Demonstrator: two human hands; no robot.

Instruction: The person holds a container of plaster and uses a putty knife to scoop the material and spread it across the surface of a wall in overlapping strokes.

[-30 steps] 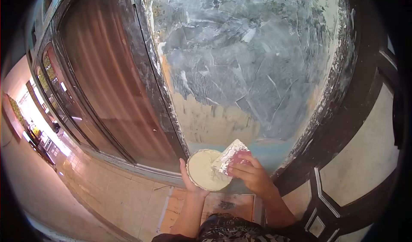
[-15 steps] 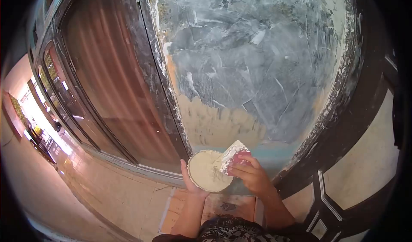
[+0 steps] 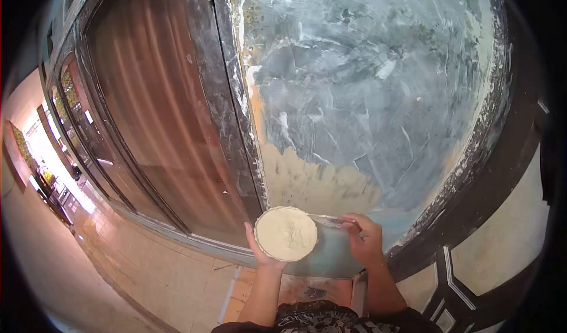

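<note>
A round container (image 3: 286,234) of pale cream paste rests in my left hand (image 3: 264,253), whose thumb lies along its left side. My right hand (image 3: 365,238) pinches a flat scraper (image 3: 328,220), seen nearly edge-on, its tip close to the container's right rim. Beyond both hands stands a wall panel (image 3: 354,108) with patchy grey-blue and white smears, and a beige coated patch (image 3: 313,182) low on its left part.
Left of the panel is a dark-framed window (image 3: 159,114) with reddish curtains behind it. A tiled floor (image 3: 159,268) runs toward a bright opening at far left. Dark trim with pale panels (image 3: 496,221) stands at the right.
My right hand has moved right and the scraper has turned from face-on over the paste to edge-on beside the rim. The view has shifted, with the wall now further right.
</note>
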